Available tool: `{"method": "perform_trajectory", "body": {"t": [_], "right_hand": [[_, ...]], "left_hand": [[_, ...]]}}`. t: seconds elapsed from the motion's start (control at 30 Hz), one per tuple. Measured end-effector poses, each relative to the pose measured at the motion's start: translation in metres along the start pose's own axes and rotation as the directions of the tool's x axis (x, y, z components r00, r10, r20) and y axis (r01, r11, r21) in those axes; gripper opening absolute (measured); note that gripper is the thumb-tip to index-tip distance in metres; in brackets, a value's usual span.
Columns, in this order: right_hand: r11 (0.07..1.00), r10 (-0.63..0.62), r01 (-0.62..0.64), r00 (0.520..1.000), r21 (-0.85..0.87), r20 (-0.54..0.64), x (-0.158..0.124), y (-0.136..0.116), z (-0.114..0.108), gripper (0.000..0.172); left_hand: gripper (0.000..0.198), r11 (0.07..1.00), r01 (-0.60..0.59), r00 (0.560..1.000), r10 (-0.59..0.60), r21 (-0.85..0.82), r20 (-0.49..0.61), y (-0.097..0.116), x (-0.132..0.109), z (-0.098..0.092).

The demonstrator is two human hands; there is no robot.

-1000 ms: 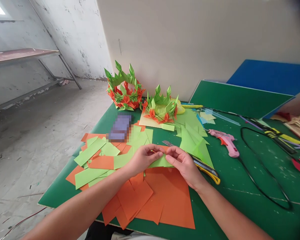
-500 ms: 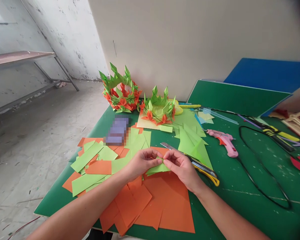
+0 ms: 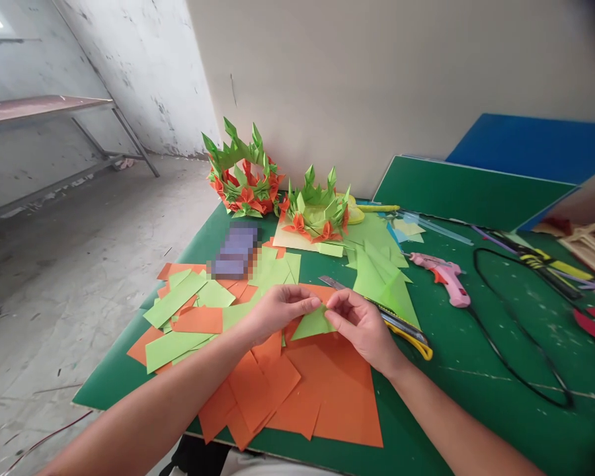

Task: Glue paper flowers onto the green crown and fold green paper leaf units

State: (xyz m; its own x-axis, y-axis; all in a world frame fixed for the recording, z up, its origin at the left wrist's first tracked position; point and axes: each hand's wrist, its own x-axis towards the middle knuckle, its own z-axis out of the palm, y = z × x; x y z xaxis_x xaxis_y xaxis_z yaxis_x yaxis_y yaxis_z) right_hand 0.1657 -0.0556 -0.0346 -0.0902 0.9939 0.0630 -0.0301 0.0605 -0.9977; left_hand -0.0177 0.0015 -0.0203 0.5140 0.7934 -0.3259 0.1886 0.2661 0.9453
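Between my two hands is a small piece of light green paper (image 3: 311, 324), its top edge pinched by the fingertips. My left hand (image 3: 283, 309) grips it from the left with thumb and forefinger. From the other side my right hand (image 3: 361, 324) pinches the same paper close to the left fingertips. Under the hands lie large orange paper sheets (image 3: 337, 390). A yellow-handled utility knife (image 3: 411, 336) lies partly hidden behind my right hand, its blade (image 3: 330, 282) showing beyond the fingers. Green paper strips (image 3: 174, 299) and orange pieces are heaped to the left of my left hand.
Two folded-paper crowns in green and orange, a taller one (image 3: 245, 172) and a lower one (image 3: 317, 211), stand at the back. A pink glue gun (image 3: 443, 276) with a black cord lies right, near pliers (image 3: 540, 258). A blurred purple object (image 3: 235, 251) lies left of centre.
The green paper has shifted in my fingers, and its lower part now looks like a single smooth flap rather than layered edges. Both hands stay in nearly the same place. The view has moved slightly.
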Motion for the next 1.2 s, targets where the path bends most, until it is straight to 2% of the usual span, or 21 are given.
{"method": "perform_trajectory", "body": {"t": [0.17, 0.23, 0.3, 0.37, 0.5, 0.57, 0.77, 0.87, 1.03, 1.2], "right_hand": [[0.994, -0.064, 0.063, 0.998, -0.085, -0.014, -0.002, 0.004, 0.0, 0.008], [0.994, -0.076, 0.073, 0.997, -0.084, -0.025, -0.001, 0.006, 0.001, 0.01], [0.994, -0.083, 0.08, 0.996, -0.07, -0.036, -0.001, 0.008, 0.001, 0.011], [0.996, -0.078, 0.076, 0.996, -0.056, -0.038, 0.0, 0.007, 0.001, 0.012], [1.0, -0.018, 0.017, 0.999, -0.014, -0.034, 0.001, 0.004, 0.0, 0.016], [1.0, 0.013, -0.013, 0.999, 0.009, -0.041, 0.001, 0.002, 0.0, 0.018], [0.995, 0.071, -0.068, 0.997, 0.077, -0.037, 0.002, 0.006, 0.001, 0.02], [0.993, 0.089, -0.085, 0.995, 0.078, -0.044, 0.002, 0.005, 0.001, 0.021], [0.984, 0.14, -0.14, 0.99, 0.112, 0.013, 0.0, 0.002, 0.0, 0.028], [0.981, 0.145, -0.136, 0.988, 0.135, -0.055, 0.0, 0.002, -0.003, 0.026]], "left_hand": [[0.04, 0.999, -0.006, 0.999, 0.008, 0.033, -0.054, 0.0, -0.002, 0.004], [0.037, 0.993, -0.079, 0.991, 0.087, 0.086, -0.097, 0.002, -0.003, 0.008], [0.033, 0.966, -0.184, 0.967, 0.211, 0.179, -0.146, 0.003, -0.004, 0.011], [0.032, 0.953, -0.225, 0.959, 0.254, 0.203, -0.127, 0.003, -0.005, 0.013], [0.033, 0.97, -0.238, 0.971, 0.236, 0.045, 0.038, 0.001, -0.005, 0.011], [0.036, 0.967, -0.254, 0.965, 0.252, 0.012, 0.074, -0.001, -0.005, 0.01], [0.028, 0.971, -0.203, 0.979, 0.197, 0.124, 0.053, 0.001, -0.006, 0.008], [0.029, 0.975, -0.169, 0.985, 0.17, 0.141, 0.003, 0.001, -0.006, 0.007], [0.03, 0.979, -0.148, 0.983, 0.161, 0.139, -0.086, 0.004, -0.008, 0.008], [0.034, 0.985, -0.118, 0.993, 0.121, 0.126, -0.013, 0.009, -0.01, 0.007]]}}
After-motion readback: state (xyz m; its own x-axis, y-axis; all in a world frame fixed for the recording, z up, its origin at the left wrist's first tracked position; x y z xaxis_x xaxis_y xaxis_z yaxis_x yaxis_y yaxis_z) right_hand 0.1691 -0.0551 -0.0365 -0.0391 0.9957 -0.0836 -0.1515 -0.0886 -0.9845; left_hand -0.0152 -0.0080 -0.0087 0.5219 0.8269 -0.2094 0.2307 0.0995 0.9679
